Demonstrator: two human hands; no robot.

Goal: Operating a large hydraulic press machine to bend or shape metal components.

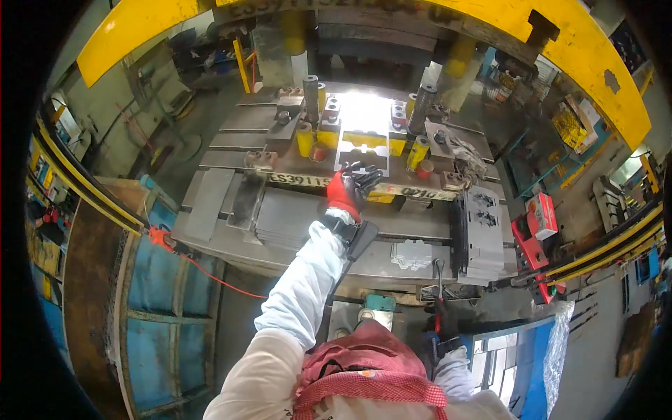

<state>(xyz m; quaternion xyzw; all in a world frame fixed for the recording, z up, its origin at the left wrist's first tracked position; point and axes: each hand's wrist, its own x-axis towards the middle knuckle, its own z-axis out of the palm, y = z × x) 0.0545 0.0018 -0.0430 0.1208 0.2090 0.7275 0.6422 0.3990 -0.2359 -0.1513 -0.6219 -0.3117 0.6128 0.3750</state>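
My left hand [355, 183], in a red and black glove, reaches forward to the front edge of a press die [392, 183]. Its fingers are stretched out to the right, just below a shiny cut metal sheet [362, 155] lying on the die; whether they touch it I cannot tell. Low on the right, my right hand [446, 323], in a dark glove, is closed round the red handle of a long metal tool [439, 276] with a rounded tip. That tip points up toward the table's front edge, beside a small stack of notched metal pieces [411, 254].
Flat metal sheets [287, 217] are stacked on the table's left; cut plates [483, 238] stand stacked on its right. Guide posts [311, 98] rise from the die. A yellow press beam [154, 28] arches overhead. A blue rack [154, 280] stands left, a red-and-white box [541, 215] right.
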